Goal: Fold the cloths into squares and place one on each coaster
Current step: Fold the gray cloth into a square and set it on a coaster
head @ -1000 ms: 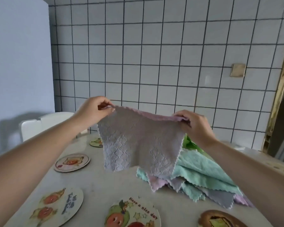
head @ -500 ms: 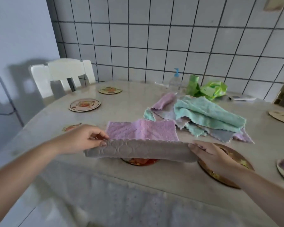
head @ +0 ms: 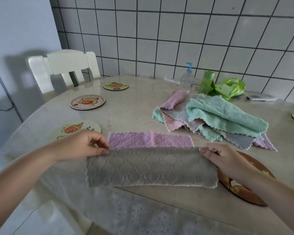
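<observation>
The grey-and-pink cloth (head: 151,167) lies half-folded near the table's (head: 134,106) front edge, long axis running left-right. The left hand (head: 85,146) pinches its upper left corner and the right hand (head: 222,160) pinches the upper right. Its right end touches the brown coaster (head: 244,189). Bare tabletop behind it, cloth pile (head: 210,119) further back right.

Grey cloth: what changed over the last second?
The grey cloth went from hanging open in the air, pinched at its top corners, down onto the table, near half folded over so the pink side shows beyond. Left hand and right hand still pinch the fold's ends. The cloth pile is unchanged.
</observation>
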Available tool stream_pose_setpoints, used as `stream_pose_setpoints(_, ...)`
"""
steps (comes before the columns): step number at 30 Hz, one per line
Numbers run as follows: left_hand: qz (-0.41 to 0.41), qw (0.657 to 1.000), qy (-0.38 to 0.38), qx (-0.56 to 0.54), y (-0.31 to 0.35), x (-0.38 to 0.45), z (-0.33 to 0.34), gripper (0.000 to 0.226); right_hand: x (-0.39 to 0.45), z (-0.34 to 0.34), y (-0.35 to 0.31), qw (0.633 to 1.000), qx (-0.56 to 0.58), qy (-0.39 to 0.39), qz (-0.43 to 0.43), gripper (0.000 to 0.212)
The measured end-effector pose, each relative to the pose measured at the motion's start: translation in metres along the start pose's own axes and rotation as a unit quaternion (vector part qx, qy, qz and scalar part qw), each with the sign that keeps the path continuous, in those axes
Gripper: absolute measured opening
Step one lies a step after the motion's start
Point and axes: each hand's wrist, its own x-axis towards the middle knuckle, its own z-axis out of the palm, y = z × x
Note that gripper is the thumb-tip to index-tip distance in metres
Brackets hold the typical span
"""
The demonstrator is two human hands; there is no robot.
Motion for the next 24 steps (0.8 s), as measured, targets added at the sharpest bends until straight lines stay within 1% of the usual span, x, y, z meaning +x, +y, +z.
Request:
stream_pose_setpoints(2, -0.013, 0.999, 0.032, 0.004, -0.007, 0.014, -0.004, 0.017, 0.017, 0.001, 0.008, 0.999, -0.023, 0.022, 0.002, 0.030)
stream_pose_setpoints(6, -0.027, 0.997, 0.070, -0.010, -0.019, 0.041, -0.008, 0.016, 0.046, 0.002, 0.017, 0.996, -0.077, 0.040, 0.008, 0.016)
stream_pose_setpoints(9, -0.038, 0.996, 0.086, -0.006, -0.021, 0.060, -0.008, 0.015, 0.063, 0.004, 0.021, 0.994, -0.101, 0.033, 0.026, 0.019)
stream_pose_setpoints(12, -0.041, 0.995, 0.089, 0.010, -0.026, 0.074, -0.009, 0.014, 0.073, 0.006, 0.024, 0.994, -0.092, 0.040, 0.038, 0.023)
stream_pose_setpoints(15, -0.042, 0.994, 0.091, 0.037, -0.029, 0.082, -0.009, 0.013, 0.081, 0.007, 0.027, 0.993, -0.104, 0.039, 0.039, 0.017)
stream_pose_setpoints(20, -0.035, 0.991, 0.106, 0.079, -0.036, 0.089, -0.010, 0.013, 0.089, 0.008, 0.029, 0.991, -0.121, 0.038, 0.049, 0.016)
stream_pose_setpoints(24, -0.042, 0.989, 0.110, 0.094, -0.041, 0.093, -0.009, 0.011, 0.092, 0.008, 0.027, 0.989, -0.133, 0.037, 0.053, 0.019)
